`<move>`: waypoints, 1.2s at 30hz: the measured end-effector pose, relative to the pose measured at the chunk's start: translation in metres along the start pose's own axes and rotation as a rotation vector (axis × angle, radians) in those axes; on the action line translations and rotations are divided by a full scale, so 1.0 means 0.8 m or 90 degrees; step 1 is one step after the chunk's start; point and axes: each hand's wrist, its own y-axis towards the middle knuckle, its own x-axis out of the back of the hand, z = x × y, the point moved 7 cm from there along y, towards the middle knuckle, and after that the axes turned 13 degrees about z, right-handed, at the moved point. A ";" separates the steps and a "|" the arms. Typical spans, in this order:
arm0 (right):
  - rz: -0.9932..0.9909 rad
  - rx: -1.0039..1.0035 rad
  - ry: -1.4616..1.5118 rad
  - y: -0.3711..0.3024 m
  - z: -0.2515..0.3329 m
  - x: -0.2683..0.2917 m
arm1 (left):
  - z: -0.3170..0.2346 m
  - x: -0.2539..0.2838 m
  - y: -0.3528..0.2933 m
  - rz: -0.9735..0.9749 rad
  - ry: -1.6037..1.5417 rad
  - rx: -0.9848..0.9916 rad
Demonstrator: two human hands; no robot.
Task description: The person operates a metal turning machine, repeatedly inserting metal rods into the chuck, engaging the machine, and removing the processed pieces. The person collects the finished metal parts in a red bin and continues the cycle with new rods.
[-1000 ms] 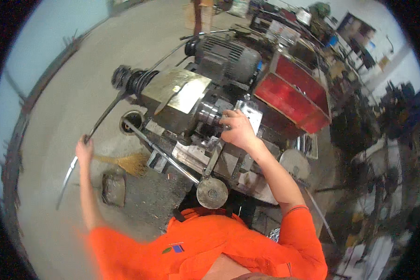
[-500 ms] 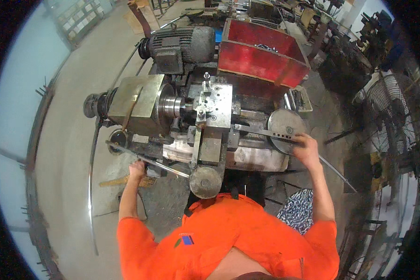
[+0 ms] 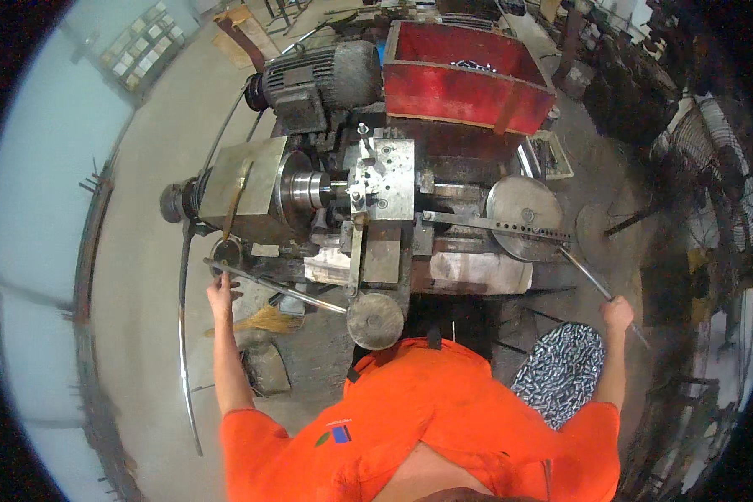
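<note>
A small lathe with a bare metal chuck [image 3: 314,190] and a drilled tool block [image 3: 393,180] stands before me. My left hand [image 3: 220,296] is open, its fingers apart just below the far end of the left lever rod [image 3: 289,290]; whether a fingertip touches the rod is unclear. That rod runs to a round disc [image 3: 375,321] close to my waist. On the right, my right hand [image 3: 617,313] is closed round the right lever rod [image 3: 586,273]. This rod slopes up to a large round plate [image 3: 523,205], crossed by a flat bar with holes [image 3: 498,224].
Behind the lathe are a ribbed motor [image 3: 335,75] and a red box [image 3: 460,100] with small metal parts inside. A heap of small shiny metal pieces [image 3: 560,372] lies below my right forearm. A straw brush [image 3: 268,320] and a dark pot [image 3: 226,253] sit at left.
My right hand has gone from the perforated bar outward to the right lever rod, which it now grips. My left hand has slid left toward its rod's end and opened. The view has shifted slightly.
</note>
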 end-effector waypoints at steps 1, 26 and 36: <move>0.033 -0.020 0.011 -0.013 0.005 -0.005 | -0.013 -0.007 -0.004 -0.010 -0.043 0.004; 0.249 0.172 0.750 -0.242 0.131 -0.093 | 0.036 -0.035 0.033 -0.047 -0.059 0.030; 0.022 0.104 0.131 -0.110 0.031 -0.019 | 0.009 -0.055 0.011 -0.027 -0.062 0.069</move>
